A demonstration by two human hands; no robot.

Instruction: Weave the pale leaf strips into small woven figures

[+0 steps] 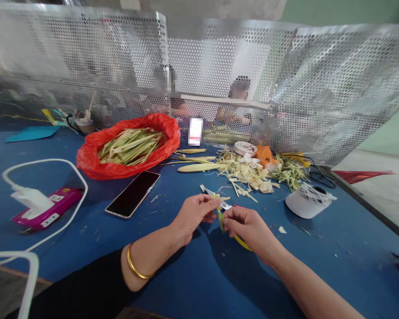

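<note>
Left hand: I pinch the strip high, seemingly to steady it | right hand: I pinch its lower end, likely for control | bag gapes, presumably for reach

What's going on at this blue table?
A person is working a small green plant piece with both hands: the left hand pinches its upper part, the right hand its lower end. Farther off to the left, a red plastic bag holds long leaf strips. Pale and green scraps lie loosely heaped beyond the hands.
</note>
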